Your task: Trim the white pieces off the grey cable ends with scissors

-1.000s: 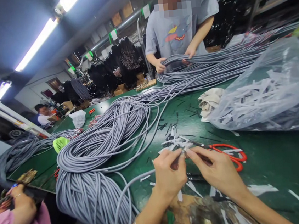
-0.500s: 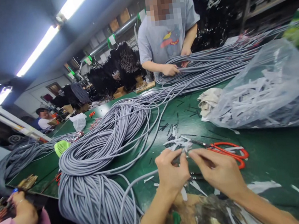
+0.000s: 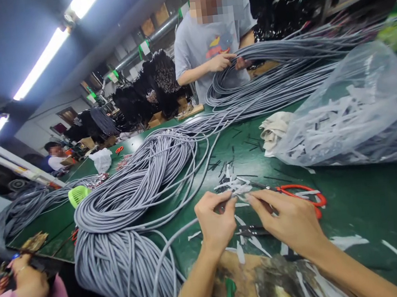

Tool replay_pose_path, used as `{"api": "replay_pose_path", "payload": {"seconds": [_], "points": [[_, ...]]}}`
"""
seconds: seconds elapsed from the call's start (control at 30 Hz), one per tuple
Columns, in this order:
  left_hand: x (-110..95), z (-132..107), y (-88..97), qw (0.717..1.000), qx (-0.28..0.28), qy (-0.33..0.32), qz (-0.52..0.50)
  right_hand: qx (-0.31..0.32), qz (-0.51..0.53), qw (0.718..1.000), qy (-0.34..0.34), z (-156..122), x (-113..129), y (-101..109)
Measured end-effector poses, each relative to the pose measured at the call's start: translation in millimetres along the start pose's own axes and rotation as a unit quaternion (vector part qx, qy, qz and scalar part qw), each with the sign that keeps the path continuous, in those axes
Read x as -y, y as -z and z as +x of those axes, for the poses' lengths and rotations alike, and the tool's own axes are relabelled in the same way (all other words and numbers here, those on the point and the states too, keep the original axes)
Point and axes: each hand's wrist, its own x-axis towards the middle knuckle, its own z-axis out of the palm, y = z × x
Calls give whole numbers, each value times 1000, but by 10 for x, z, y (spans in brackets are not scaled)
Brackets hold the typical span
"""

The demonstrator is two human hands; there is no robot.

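My left hand (image 3: 215,220) is closed round the end of a grey cable (image 3: 183,229), which curves in from the bundle at the left. Thumb and index finger pinch close to its tip. Just right of that tip, my right hand (image 3: 291,216) is closed in a pinch; whatever lies between its fingertips is too small to name. A small gap separates the two sets of fingertips. Beyond them lies a pile of white scraps (image 3: 236,184). Red-handled scissors (image 3: 319,197) rest behind my right hand, and a dark tool (image 3: 252,231) lies between my wrists.
A large coil of grey cables (image 3: 125,198) covers the table's left. At the right stands a clear bag of white scraps (image 3: 352,127), beside a crumpled cloth (image 3: 275,131). Across the table a co-worker (image 3: 214,47) holds looped cables. Another person's arm (image 3: 29,279) is at lower left.
My hands have moved slightly apart, the left one shifting left with the cable. Across the table, the co-worker has raised the looped cables. The view has shifted a little.
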Motion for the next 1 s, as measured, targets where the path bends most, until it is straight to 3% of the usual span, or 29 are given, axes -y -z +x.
{"api": "replay_pose_path", "payload": {"seconds": [0.27, 0.4, 0.57, 0.63, 0.7, 0.77, 0.87, 0.93, 1.0], "points": [[-5, -20, -19, 999, -16, -38, 16, 16, 26, 999, -20, -23, 3, 4], [6, -35, -23, 997, -23, -62, 35, 46, 65, 994, -68, -13, 12, 8], [-2, -92, -56, 990, -7, -116, 79, 131, 198, 958, -158, 16, -24, -20], [-8, -114, -72, 989, 6, -124, 86, 129, 217, 953, -164, 19, -18, -15], [2, -114, -82, 990, 20, -106, 89, 84, 187, 971, -125, 12, 32, 17], [35, -82, -85, 992, 35, -63, 104, 44, 172, 984, -25, -1, 118, 65], [98, 8, -75, 992, 54, 34, 105, 39, 204, 971, 120, -26, 217, 114], [115, 65, -56, 992, 71, 94, 43, 26, 172, 980, 101, -33, 202, 107], [98, 96, -30, 985, 98, 134, -47, 8, 101, 995, 22, -24, 129, 75]]}}
